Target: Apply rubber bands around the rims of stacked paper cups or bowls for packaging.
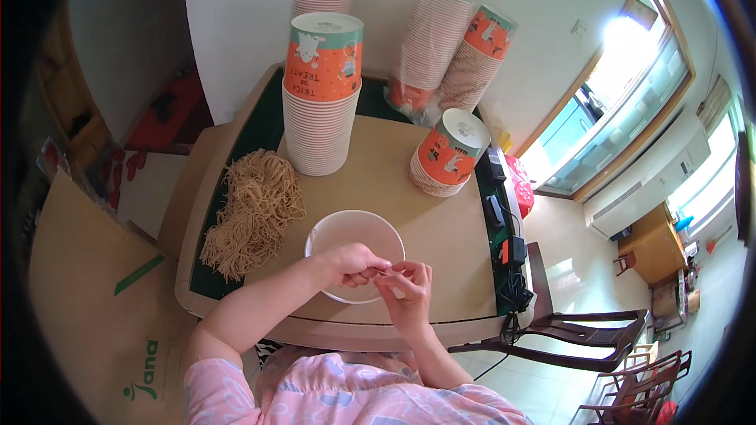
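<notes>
Bowl [346, 230] on tan table [441, 228]; both hands [382, 275] pinch something unclear, window right.

Tan table [441, 228] with dark green border is carrying a white bowl [346, 232] near its front edge, a heap of dry brown noodles [253, 208] at left, and stacks of orange paper cups [321, 94] standing behind.

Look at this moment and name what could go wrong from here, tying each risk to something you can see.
1. Both hands, left hand and right hand, meet over the white bowl, which sits near the table edge; a nudge might tip it off.
2. The tall cup stack stands close behind; a reach for the string bundle could topple it.
</notes>
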{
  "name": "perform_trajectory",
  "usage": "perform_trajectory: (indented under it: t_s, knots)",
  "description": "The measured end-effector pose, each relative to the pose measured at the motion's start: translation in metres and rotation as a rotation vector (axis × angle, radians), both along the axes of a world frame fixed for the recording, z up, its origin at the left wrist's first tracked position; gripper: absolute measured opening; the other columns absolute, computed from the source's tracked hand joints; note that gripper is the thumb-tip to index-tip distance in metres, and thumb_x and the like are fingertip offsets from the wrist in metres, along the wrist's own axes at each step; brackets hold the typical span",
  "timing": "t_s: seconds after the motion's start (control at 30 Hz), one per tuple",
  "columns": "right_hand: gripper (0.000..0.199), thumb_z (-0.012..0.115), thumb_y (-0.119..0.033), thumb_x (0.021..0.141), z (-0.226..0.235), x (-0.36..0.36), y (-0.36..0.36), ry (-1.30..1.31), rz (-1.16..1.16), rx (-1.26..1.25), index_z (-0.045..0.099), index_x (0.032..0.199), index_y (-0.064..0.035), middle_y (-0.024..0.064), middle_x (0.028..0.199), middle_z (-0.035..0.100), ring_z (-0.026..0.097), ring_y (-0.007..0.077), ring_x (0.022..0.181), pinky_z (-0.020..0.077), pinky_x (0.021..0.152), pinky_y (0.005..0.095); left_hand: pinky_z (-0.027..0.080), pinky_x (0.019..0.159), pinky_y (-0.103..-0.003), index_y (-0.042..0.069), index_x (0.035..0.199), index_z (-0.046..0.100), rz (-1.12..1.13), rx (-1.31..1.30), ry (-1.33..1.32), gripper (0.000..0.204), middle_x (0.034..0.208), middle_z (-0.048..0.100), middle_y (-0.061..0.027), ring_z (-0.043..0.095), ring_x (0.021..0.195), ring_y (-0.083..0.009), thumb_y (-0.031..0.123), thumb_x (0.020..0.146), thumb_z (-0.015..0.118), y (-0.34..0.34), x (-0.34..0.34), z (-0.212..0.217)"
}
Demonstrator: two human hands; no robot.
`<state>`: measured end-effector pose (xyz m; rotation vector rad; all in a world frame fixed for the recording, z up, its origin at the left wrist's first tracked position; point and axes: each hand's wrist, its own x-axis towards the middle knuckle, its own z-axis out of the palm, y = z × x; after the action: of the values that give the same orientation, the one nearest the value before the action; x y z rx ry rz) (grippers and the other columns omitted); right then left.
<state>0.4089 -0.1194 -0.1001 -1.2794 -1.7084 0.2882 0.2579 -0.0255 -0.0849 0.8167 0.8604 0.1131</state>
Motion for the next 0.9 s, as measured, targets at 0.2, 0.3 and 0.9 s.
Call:
perform_trajectory:
  t_s: [0.2,0.3,0.9]
  knots:
    - [0.020,0.076,-0.005,0.067,0.006,0.000,0.000,-0.018,0.034,-0.033,0.072,0.082,-0.0175,0.0045,0.095,0.058,0.049,0.0237,0.087,0.0447,0.074,0.0344,0.015,0.037,-0.024,0.014,0.064,0.050,-0.083,-0.063,0.022,0.030,0.052,0.033,0.0069,0.025,0.040,-0.0048,0.024,0.093,0.053,0.002,0.002,-0.008]
    - [0.020,0.075,-0.005,0.067,0.005,0.000,-0.001,-0.029,0.059,-0.040,0.072,0.082,-0.0180,0.0040,0.096,0.058,0.048,0.0238,0.088,0.0447,0.075,0.0346,0.017,0.038,-0.024,0.013,0.063,0.049,-0.155,-0.075,0.022,0.030,0.053,0.034,0.0061,0.026,0.040,-0.0054,0.022,0.092,0.054,0.004,0.003,-0.017]
    - [0.010,0.067,0.005,0.079,-0.013,0.010,0.001,0.544,0.122,-0.230,0.065,0.085,-0.0022,0.0076,0.094,0.061,0.056,0.0161,0.087,0.0460,0.077,0.0278,0.025,0.042,-0.021,0.006,0.089,0.064,0.136,0.160,-0.165,0.015,0.058,0.043,0.0073,0.034,0.047,-0.0035,0.021,0.086,0.064,-0.021,-0.006,0.013]
